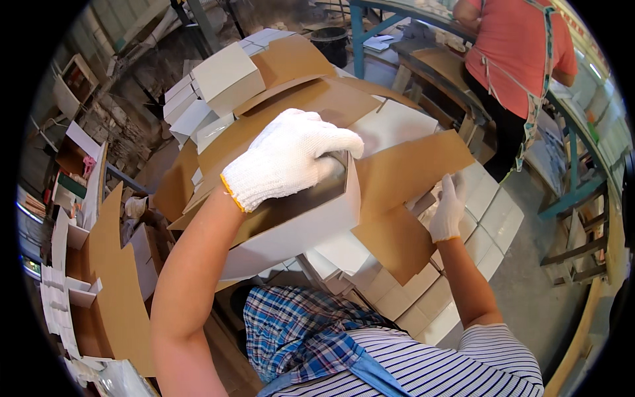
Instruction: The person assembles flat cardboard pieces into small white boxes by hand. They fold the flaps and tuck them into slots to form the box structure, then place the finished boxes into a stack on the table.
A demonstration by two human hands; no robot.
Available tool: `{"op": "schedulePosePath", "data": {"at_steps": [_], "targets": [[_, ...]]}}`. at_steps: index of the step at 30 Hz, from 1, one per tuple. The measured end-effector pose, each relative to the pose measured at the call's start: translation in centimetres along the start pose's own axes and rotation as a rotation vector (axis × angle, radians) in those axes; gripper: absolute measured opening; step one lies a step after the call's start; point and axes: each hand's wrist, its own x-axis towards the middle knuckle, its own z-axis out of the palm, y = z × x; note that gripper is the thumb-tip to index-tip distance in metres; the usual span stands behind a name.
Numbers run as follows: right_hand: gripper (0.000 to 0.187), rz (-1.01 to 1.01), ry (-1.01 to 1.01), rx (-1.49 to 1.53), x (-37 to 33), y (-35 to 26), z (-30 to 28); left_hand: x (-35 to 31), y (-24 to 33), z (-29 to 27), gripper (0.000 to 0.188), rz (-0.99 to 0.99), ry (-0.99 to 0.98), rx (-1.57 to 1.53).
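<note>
My left hand (291,155), in a white knitted glove with a yellow cuff edge, is closed over the upper edge of an open carton (297,228). The carton is white outside and brown inside, and it sits tilted in front of me. Brown cardboard flaps (410,165) spread out from its right side. My right hand (450,212), gloved the same way, is at the lower edge of the upper flap. One finger points up against that edge, apart from the other fingers, which are partly in shadow.
Stacked white boxes (493,221) lie under and right of the carton. More white boxes (228,76) and brown cardboard are piled beyond it. Flattened cartons (112,284) stand at the left. A person in a pink top (509,59) works at a blue-framed table (575,195).
</note>
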Motion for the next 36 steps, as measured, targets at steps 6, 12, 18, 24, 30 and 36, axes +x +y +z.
{"op": "schedulePosePath", "data": {"at_steps": [6,12,18,24,30,36], "targets": [[0.048,0.207,-0.099,0.252,1.0,-1.4,1.1,-0.7,0.0,-0.3,0.031,-0.053,0.002,-0.039],[0.042,-0.262,-0.383,0.198,-4.2,-7.9,5.4,-0.8,-0.3,-0.5,0.019,-0.102,-0.001,-0.133],[0.034,-0.462,-0.700,0.000,-9.2,-11.2,8.4,-1.2,-0.8,-0.8,0.011,-0.147,0.031,-0.037],[0.065,-0.579,-1.019,-0.113,-11.9,-12.7,12.0,-0.7,-0.2,-1.1,0.018,-0.138,0.120,0.109],[0.094,-0.467,-0.972,-0.360,-13.6,-15.1,13.8,-1.1,-0.6,-2.4,0.021,-0.395,-0.098,-0.157],[0.096,-0.386,-1.111,-0.211,-10.3,-13.2,14.9,-1.1,-0.9,-2.2,0.028,-0.481,0.135,-0.434]]}}
